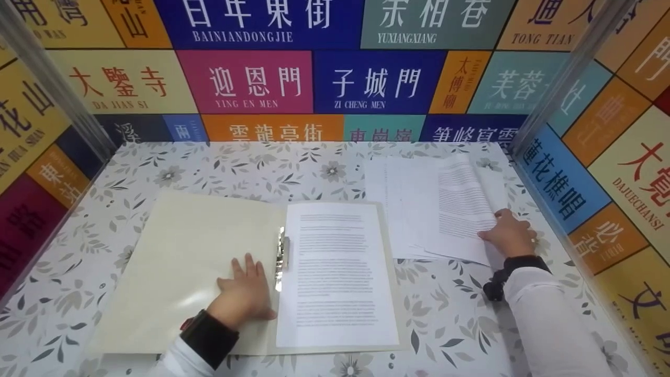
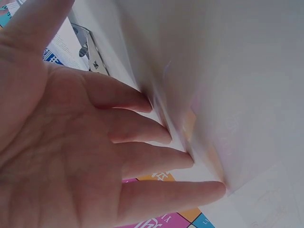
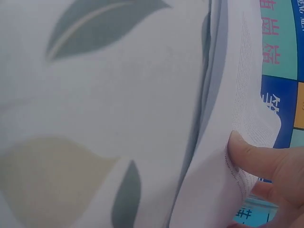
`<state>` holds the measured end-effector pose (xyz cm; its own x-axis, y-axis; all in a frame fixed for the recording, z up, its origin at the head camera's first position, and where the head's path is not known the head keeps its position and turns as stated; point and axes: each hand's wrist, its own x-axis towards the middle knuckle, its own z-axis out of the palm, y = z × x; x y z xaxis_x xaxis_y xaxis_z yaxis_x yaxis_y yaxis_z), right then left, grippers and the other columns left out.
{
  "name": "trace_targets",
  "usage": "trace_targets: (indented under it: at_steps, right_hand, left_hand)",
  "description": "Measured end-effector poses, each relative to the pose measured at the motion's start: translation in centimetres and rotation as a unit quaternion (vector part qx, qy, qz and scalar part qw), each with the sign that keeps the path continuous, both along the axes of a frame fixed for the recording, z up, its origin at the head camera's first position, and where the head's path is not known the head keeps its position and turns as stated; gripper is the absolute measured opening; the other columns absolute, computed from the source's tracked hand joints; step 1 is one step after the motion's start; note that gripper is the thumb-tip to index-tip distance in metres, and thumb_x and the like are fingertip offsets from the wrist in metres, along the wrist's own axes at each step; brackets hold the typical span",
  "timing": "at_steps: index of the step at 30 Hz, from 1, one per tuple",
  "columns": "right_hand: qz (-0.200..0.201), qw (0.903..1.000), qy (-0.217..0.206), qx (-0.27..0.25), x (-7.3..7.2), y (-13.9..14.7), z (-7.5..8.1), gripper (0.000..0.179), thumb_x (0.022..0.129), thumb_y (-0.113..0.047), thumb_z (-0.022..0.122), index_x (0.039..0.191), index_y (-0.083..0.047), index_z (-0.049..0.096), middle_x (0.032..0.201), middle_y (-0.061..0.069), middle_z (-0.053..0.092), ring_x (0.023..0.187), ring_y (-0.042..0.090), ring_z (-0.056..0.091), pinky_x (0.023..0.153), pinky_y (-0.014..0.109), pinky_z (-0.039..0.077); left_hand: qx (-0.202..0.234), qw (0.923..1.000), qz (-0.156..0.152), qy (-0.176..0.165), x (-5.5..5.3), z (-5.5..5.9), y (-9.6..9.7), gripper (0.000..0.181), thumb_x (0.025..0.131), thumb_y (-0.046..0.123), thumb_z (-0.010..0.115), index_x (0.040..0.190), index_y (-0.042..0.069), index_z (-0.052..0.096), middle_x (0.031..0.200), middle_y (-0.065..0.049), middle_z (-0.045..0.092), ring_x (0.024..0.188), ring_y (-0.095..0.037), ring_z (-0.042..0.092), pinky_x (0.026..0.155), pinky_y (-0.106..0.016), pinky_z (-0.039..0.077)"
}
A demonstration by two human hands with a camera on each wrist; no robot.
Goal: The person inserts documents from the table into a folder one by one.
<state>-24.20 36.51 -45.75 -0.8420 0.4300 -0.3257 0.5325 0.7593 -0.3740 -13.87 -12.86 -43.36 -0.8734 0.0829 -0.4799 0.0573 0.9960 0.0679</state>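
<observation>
An off-white file folder [image 1: 188, 246] lies opened flat on the table. My left hand [image 1: 243, 290] rests on its left cover near the spine, fingers straight and spread, their tips touching the smooth surface in the left wrist view. A metal clip [image 1: 281, 259] runs along the spine. On the folder's right side lies a printed sheet [image 1: 337, 277]. To the right of the folder is a loose pile of papers [image 1: 408, 209]. My right hand [image 1: 509, 233] pinches the right edge of a printed sheet [image 3: 242, 109], which is bent up and curled over; the thumb presses on its printed side.
A white tablecloth [image 1: 220, 167] with grey leaves and flowers covers the table. Colourful panels [image 1: 251, 84] with large characters stand behind it and on both sides, close to the right forearm. Black wrist straps [image 1: 209, 337] sit on both wrists.
</observation>
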Motion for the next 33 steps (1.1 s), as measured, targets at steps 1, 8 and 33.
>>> trace_targets:
  at_steps: [1, 8, 33]
  right_hand:
    - [0.003, 1.0, 0.0, 0.003, 0.0, 0.0, 0.0, 0.075, 0.089, -0.023, 0.064, 0.147, 0.002, 0.024, 0.137, 0.044, 0.026, 0.124, 0.057, 0.027, 0.1, 0.066, 0.029]
    - [0.002, 0.9998, -0.012, 0.017, 0.0, 0.0, 0.2, 0.082, 0.087, -0.028, 0.065, 0.144, 0.011, 0.021, 0.135, 0.045, 0.027, 0.122, 0.057, 0.029, 0.102, 0.065, 0.03]
    - [-0.005, 0.9972, 0.02, -0.071, 0.3, 1.3, -0.2, 0.076, 0.084, -0.022, 0.07, 0.136, 0.019, 0.033, 0.134, 0.038, 0.042, 0.115, 0.047, 0.046, 0.107, 0.057, 0.036]
  left_hand:
    - [0.0, 1.0, 0.001, 0.0, 0.0, 0.0, 0.0, 0.111, 0.071, 0.044, 0.08, 0.147, -0.012, 0.022, 0.155, -0.035, 0.007, 0.141, -0.058, 0.01, 0.1, -0.079, 0.025]
    - [0.001, 1.0, 0.004, 0.003, 0.0, 0.0, 0.0, 0.111, 0.07, 0.044, 0.081, 0.147, -0.012, 0.022, 0.155, -0.035, 0.008, 0.141, -0.057, 0.01, 0.099, -0.078, 0.026]
    - [-0.007, 1.0, 0.001, -0.001, -0.1, -0.4, 0.0, 0.112, 0.07, 0.045, 0.08, 0.148, -0.011, 0.022, 0.156, -0.035, 0.008, 0.141, -0.057, 0.009, 0.1, -0.079, 0.024]
